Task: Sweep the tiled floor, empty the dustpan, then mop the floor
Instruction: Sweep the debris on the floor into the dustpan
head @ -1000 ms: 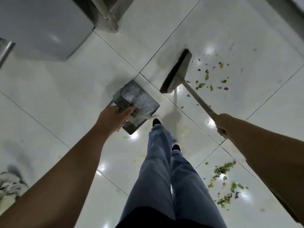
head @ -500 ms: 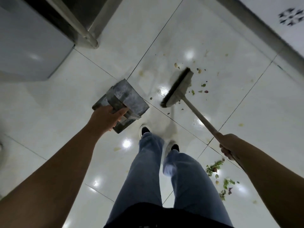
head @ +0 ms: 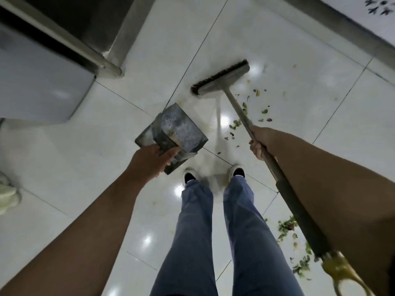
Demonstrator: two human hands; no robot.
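My left hand (head: 150, 160) grips the rear of a dull metal dustpan (head: 181, 129), held above the white tiled floor (head: 277, 60) in front of my feet. My right hand (head: 261, 141) grips the grey handle of a broom (head: 239, 110). The broom head (head: 221, 79) with dark bristles rests on the floor ahead, beyond the dustpan. Green leaf scraps (head: 243, 116) lie scattered beside the handle, to the right of the dustpan. A second heap of green scraps (head: 297, 251) lies on the floor at lower right, partly hidden by the handle and my right arm.
A metal cabinet with a steel leg (head: 111, 67) stands at the upper left. A grey skirting strip (head: 342, 33) runs along the wall at upper right. A pale cloth-like object (head: 7, 193) lies at the left edge. My two legs in blue jeans (head: 213, 231) fill the lower middle.
The broom head has swung left and forward, leaving the leaf scraps behind it on its right. My right hand has risen higher up the view. My feet have stepped apart.
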